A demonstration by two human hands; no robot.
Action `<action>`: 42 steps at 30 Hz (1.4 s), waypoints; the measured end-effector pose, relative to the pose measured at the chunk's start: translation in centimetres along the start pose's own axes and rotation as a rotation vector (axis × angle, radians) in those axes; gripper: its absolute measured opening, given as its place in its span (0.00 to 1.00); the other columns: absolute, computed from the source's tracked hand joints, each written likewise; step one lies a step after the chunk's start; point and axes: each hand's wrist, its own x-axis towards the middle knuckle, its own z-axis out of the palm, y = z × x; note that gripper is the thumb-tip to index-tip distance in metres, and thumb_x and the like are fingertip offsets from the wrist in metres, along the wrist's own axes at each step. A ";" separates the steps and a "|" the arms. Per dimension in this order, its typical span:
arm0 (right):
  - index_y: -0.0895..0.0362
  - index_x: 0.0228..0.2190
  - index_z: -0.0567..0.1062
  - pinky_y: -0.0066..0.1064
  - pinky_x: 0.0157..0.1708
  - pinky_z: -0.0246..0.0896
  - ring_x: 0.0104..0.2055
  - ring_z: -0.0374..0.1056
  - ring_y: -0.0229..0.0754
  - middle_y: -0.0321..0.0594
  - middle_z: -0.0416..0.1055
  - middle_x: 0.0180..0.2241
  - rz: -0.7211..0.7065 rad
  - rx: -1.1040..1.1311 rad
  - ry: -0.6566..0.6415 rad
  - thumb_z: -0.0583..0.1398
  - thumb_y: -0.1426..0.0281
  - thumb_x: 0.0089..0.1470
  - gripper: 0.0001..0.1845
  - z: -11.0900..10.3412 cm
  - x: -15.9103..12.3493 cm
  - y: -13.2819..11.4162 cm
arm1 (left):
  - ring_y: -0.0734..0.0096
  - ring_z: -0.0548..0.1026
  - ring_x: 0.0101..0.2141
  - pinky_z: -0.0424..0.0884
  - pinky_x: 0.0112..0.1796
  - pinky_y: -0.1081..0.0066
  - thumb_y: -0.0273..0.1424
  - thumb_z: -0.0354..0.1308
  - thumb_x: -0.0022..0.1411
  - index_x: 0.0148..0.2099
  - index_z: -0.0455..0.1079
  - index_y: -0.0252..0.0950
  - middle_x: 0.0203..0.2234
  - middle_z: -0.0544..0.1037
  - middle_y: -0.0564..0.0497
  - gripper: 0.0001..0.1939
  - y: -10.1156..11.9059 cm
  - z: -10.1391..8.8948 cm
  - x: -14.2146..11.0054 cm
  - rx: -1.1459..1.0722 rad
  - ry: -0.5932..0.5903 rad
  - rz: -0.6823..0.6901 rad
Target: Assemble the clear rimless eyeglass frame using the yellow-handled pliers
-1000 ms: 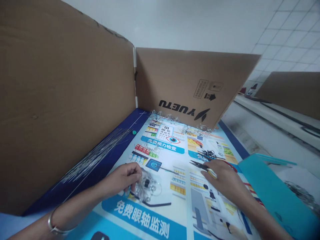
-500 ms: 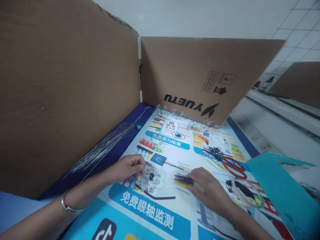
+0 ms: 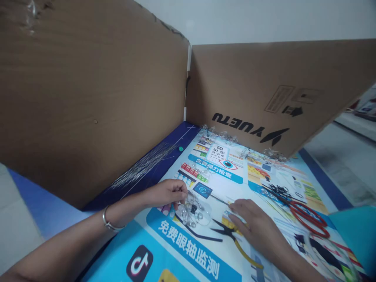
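My left hand [image 3: 172, 192] is closed in a pinch at the left edge of a cluster of clear beads on thin wire [image 3: 192, 214]. A black spot shows at the middle of the cluster, and a wire loop sticks out on its right. Just right of it lie pliers [image 3: 227, 230] with dark jaws spread apart and yellow handles. My right hand [image 3: 252, 221] is over the pliers' right side, thumb and fingers apart and stretched out. It partly hides one handle; whether it touches that handle I cannot tell.
Red-handled scissors [image 3: 308, 219] and black loops [image 3: 280, 190] lie to the right. A bundle of thin wires [image 3: 141, 164] runs along the left cardboard wall [image 3: 102, 98]. More clear bead pieces [image 3: 223, 136] line the far cardboard [image 3: 249, 78]. A clear round dish [image 3: 329, 254] sits front right.
My right hand has let go of the pliers, which now lie with jaws spread, and its fingers have opened. My left hand stays at the bead cluster. The view has turned left.
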 end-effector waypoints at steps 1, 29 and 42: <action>0.58 0.40 0.73 0.37 0.40 0.64 0.41 0.67 0.46 0.47 0.71 0.39 0.003 -0.047 -0.006 0.52 0.66 0.57 0.14 0.3 0.6 0.1 | 0.86 0.62 0.11 0.54 0.13 0.84 0.39 0.51 0.60 0.35 0.62 0.34 0.18 0.70 0.57 0.12 0.1 0.0 0.0 -0.010 0.002 -0.001; 0.58 0.38 0.72 0.31 0.36 0.57 0.41 0.65 0.46 0.45 0.69 0.36 0.137 -0.183 -0.378 0.51 0.81 0.50 0.16 0.5 3.2 -0.1 | 0.80 0.68 0.19 0.58 0.19 0.80 0.35 0.50 0.57 0.30 0.63 0.34 0.23 0.71 0.54 0.09 -1.8 -1.4 2.1 -0.047 0.471 0.229; 0.57 0.26 0.70 0.28 0.30 0.52 0.33 0.64 0.40 0.41 0.68 0.28 0.185 -0.102 -0.288 0.48 0.77 0.55 0.13 0.0 3.4 0.9 | 0.78 0.68 0.22 0.61 0.24 0.78 0.33 0.49 0.58 0.31 0.65 0.34 0.21 0.70 0.56 0.09 0.1 -1.8 1.9 0.147 0.458 0.279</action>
